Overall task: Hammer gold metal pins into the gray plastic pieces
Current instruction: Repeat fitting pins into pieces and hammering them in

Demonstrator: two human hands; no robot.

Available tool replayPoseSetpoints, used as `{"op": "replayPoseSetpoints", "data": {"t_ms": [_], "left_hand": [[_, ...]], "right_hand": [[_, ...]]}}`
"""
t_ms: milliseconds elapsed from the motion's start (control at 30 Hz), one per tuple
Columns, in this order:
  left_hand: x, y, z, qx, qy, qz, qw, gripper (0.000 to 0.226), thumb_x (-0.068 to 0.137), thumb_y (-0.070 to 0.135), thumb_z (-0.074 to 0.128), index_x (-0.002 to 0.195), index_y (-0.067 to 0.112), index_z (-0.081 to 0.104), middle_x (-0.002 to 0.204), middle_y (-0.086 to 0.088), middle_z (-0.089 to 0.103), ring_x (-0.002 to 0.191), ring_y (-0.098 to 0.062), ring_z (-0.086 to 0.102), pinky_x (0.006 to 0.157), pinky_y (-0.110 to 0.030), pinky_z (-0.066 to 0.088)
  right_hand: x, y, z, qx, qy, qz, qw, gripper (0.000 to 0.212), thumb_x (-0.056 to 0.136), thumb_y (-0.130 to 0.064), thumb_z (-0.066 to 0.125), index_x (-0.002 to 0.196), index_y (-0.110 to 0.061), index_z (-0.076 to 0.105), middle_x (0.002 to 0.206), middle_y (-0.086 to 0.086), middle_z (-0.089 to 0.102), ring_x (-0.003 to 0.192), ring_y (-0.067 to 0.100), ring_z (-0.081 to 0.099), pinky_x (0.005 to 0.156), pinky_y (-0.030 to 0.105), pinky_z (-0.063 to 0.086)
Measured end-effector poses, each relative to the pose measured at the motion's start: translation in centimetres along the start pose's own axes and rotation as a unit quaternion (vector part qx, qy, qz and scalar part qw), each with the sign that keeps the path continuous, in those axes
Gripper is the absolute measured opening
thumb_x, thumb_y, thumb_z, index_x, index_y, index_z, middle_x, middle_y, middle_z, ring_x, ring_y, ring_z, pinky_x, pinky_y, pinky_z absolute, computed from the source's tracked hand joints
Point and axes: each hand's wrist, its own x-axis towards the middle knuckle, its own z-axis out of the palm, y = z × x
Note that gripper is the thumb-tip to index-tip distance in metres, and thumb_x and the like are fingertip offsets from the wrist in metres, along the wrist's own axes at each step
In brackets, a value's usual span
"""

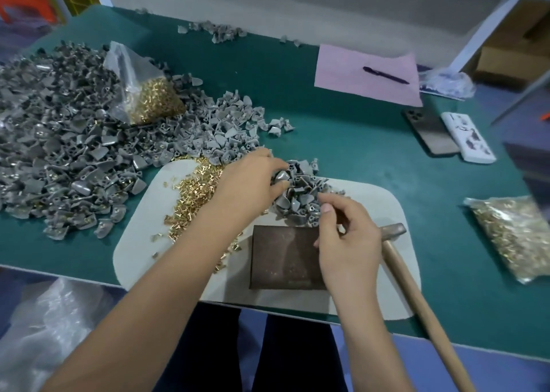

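My left hand reaches over loose gold pins and pinches a gray plastic piece at the edge of a small gray pile. My right hand hovers just below that pile with fingers curled and thumb and forefinger together; whether it holds something is hidden. A dark metal block lies on the beige mat under my right hand. A wooden-handled hammer lies to the right of the block, with no hand on it.
A large heap of gray pieces covers the left of the green table, with an open bag of pins on it. Another pin bag lies at right. Two phones, pink paper with a pen sit farther back.
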Motion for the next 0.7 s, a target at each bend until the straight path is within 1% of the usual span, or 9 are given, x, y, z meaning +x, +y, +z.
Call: {"op": "replayPoseSetpoints", "data": {"t_ms": [133, 200, 300, 333, 400, 433, 500, 567, 700], "left_hand": [[0.0, 0.4, -0.5, 0.013, 0.031, 0.007, 0.999, 0.031, 0.091, 0.043, 0.06, 0.12, 0.035, 0.068, 0.102, 0.012, 0.062, 0.093, -0.012, 0.062, 0.067, -0.029, 0.047], [-0.3, 0.6, -0.9, 0.003, 0.04, 0.005, 0.999, 0.033, 0.091, 0.039, 0.059, 0.122, 0.033, 0.067, 0.105, 0.012, 0.063, 0.095, -0.012, 0.062, 0.073, -0.031, 0.052], [-1.1, 0.9, -1.7, -0.077, 0.043, -0.008, 0.996, 0.033, 0.09, 0.029, 0.061, 0.123, 0.029, 0.066, 0.106, 0.012, 0.064, 0.092, -0.011, 0.061, 0.082, -0.035, 0.055], [-1.3, 1.0, -1.9, -0.105, 0.039, -0.01, 0.994, 0.034, 0.09, 0.025, 0.062, 0.124, 0.027, 0.066, 0.107, 0.011, 0.065, 0.093, -0.009, 0.06, 0.086, -0.032, 0.054], [-2.0, 1.3, -2.1, -0.151, 0.037, -0.009, 0.988, 0.035, 0.091, 0.017, 0.063, 0.124, 0.025, 0.068, 0.112, 0.009, 0.065, 0.094, -0.003, 0.059, 0.088, -0.015, 0.049], [-2.4, 1.4, -2.3, -0.175, 0.041, -0.012, 0.984, 0.034, 0.091, 0.014, 0.064, 0.123, 0.025, 0.069, 0.114, 0.009, 0.063, 0.093, 0.0, 0.059, 0.085, -0.007, 0.045], [-3.3, 1.8, -2.6, -0.221, 0.051, -0.03, 0.974, 0.034, 0.091, 0.014, 0.065, 0.122, 0.027, 0.07, 0.114, 0.01, 0.058, 0.094, 0.005, 0.059, 0.082, -0.002, 0.043], [-4.4, 2.1, -2.9, -0.264, 0.056, -0.048, 0.962, 0.032, 0.092, 0.018, 0.067, 0.121, 0.031, 0.07, 0.11, 0.015, 0.062, 0.095, 0.007, 0.061, 0.082, -0.004, 0.047], [-7.5, 2.7, -3.2, -0.317, 0.044, -0.058, 0.946, 0.026, 0.09, 0.028, 0.071, 0.114, 0.038, 0.07, 0.1, 0.022, 0.069, 0.097, 0.006, 0.063, 0.085, -0.012, 0.049]], "right_hand": [[-0.2, -0.1, 0.2, 0.016, -0.004, 0.001, 1.0, 0.021, 0.098, -0.016, 0.059, 0.104, -0.029, 0.074, 0.101, -0.016, 0.068, 0.085, 0.024, 0.068, 0.078, 0.053, 0.057], [-0.1, 0.0, 0.1, 0.025, -0.001, 0.012, 1.0, 0.02, 0.099, -0.016, 0.059, 0.107, -0.027, 0.074, 0.103, -0.014, 0.069, 0.086, 0.027, 0.069, 0.08, 0.052, 0.057], [0.0, 0.0, -0.1, 0.025, -0.002, 0.022, 0.999, 0.021, 0.101, -0.016, 0.059, 0.114, -0.024, 0.075, 0.102, -0.004, 0.074, 0.089, 0.029, 0.071, 0.086, 0.051, 0.056], [0.0, 0.0, -0.1, 0.024, -0.005, 0.023, 0.999, 0.021, 0.101, -0.017, 0.059, 0.114, -0.023, 0.075, 0.101, -0.002, 0.074, 0.089, 0.029, 0.071, 0.086, 0.05, 0.056], [-0.1, -0.2, -0.2, 0.023, -0.01, 0.019, 1.0, 0.021, 0.102, -0.017, 0.058, 0.113, -0.023, 0.075, 0.097, -0.001, 0.074, 0.087, 0.029, 0.07, 0.086, 0.049, 0.056], [-0.2, -0.2, -0.2, 0.025, -0.011, 0.017, 0.999, 0.02, 0.102, -0.017, 0.058, 0.111, -0.023, 0.075, 0.095, -0.001, 0.074, 0.085, 0.029, 0.07, 0.085, 0.047, 0.057], [-0.2, -0.3, -0.2, 0.038, -0.009, 0.017, 0.999, 0.018, 0.102, -0.016, 0.058, 0.108, -0.024, 0.074, 0.093, -0.001, 0.073, 0.081, 0.027, 0.069, 0.079, 0.039, 0.058], [-0.2, -0.4, -0.3, 0.055, -0.011, 0.013, 0.998, 0.016, 0.101, -0.015, 0.061, 0.106, -0.023, 0.073, 0.093, -0.001, 0.072, 0.076, 0.027, 0.067, 0.068, 0.027, 0.054], [-0.3, -0.8, -0.7, 0.089, -0.027, 0.01, 0.996, 0.014, 0.098, -0.014, 0.066, 0.102, -0.023, 0.076, 0.092, -0.005, 0.073, 0.073, 0.023, 0.066, 0.06, 0.017, 0.05]]}}
